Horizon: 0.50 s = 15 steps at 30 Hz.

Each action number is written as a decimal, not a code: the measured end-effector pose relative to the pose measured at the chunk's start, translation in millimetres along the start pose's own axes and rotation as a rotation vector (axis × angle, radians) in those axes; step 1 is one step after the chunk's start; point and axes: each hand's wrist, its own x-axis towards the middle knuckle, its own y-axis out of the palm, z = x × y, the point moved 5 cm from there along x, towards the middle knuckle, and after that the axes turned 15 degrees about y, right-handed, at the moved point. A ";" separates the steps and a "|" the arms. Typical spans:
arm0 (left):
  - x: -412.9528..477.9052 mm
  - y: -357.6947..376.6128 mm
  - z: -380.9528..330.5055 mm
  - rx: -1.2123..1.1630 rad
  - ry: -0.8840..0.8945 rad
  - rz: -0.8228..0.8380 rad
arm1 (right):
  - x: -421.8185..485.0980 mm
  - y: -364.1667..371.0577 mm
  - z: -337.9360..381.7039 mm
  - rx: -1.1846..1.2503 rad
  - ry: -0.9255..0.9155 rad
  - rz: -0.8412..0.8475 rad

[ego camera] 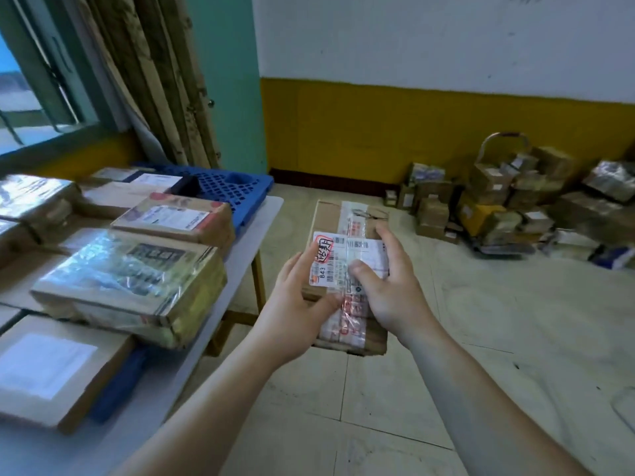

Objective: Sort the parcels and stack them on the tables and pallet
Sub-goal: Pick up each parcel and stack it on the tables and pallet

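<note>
Pale floor tiles run back to a white wall with a yellow band along its foot. A heap of parcels lies on the floor against that wall at the right. A window and a brownish curtain fill the left corner.

On the left stands a grey table laden with flat cardboard parcels. Among them are a plastic-wrapped parcel near the table's edge and, beyond it, a box with a white label. A blue pallet shows at the table's far end.

The person holds a cardboard parcel in the air over the floor, just right of the table. It is sealed lengthwise with printed tape and bears a shipping label. The left hand grips its left side, thumb lying on the label's edge and fingers hidden beneath. The right hand grips the right side, thumb pressed on the label and fingers curled over the far edge.
</note>
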 end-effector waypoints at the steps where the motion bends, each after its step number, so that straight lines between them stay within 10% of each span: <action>1: 17.0 -1.4 5.0 0.001 0.004 0.014 | 14.8 0.7 3.7 -0.003 0.003 -0.019; 15: 254.6 53.0 90.8 -0.042 -0.007 0.059 | 264.1 -22.4 6.8 0.014 0.036 -0.029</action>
